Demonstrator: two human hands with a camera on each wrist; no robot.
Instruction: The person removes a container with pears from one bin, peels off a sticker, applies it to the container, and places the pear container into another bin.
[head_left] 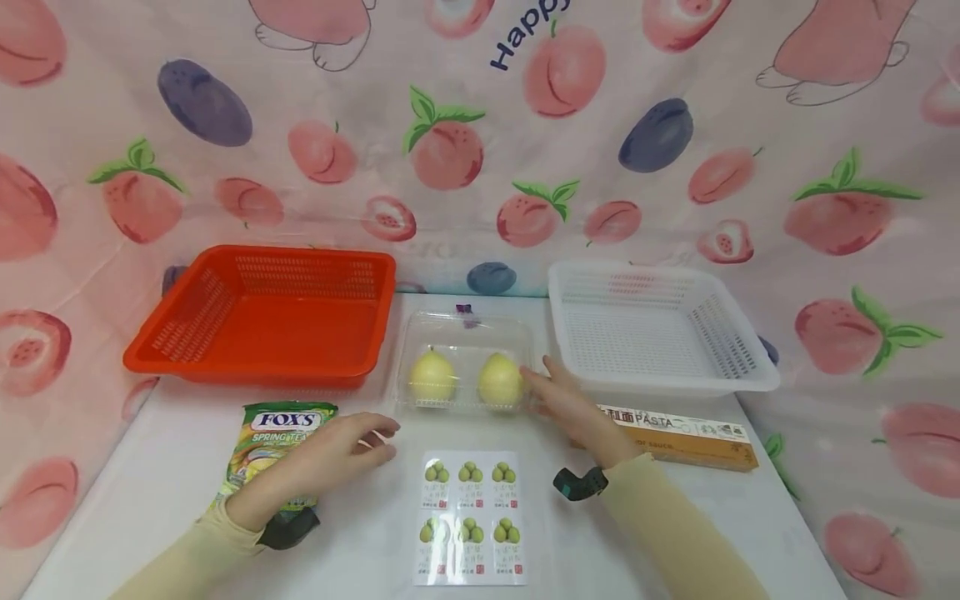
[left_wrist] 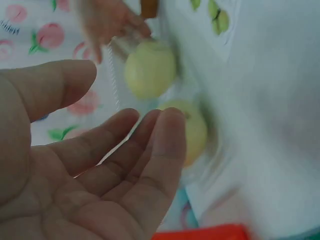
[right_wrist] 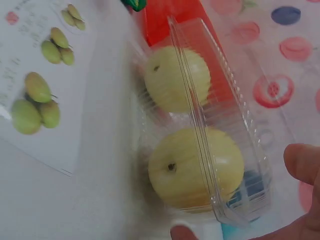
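Note:
A clear plastic clamshell box [head_left: 467, 402] with its lid over it holds two pale yellow pears, one at left [head_left: 432, 377] and one at right [head_left: 500, 381], in the middle of the table. At its right front corner is my right hand [head_left: 576, 410], fingers spread and lightly bent, the fingertips right at the box wall. In the right wrist view the thumb [right_wrist: 302, 162] stands apart from the lid. My left hand [head_left: 341, 457] hovers in front of the box's left corner, palm inward, fingers loosely bent around nothing. A sheet of pear stickers [head_left: 471, 533] lies before the box.
A red basket [head_left: 255, 377] stands at the back left, a white basket [head_left: 667, 386] at the back right. Beneath the left forearm lies a green FOX'S candy bag [head_left: 258, 442]. A pasta box [head_left: 697, 450] lies before the white basket. Behind hangs a fruit-print cloth [head_left: 465, 217].

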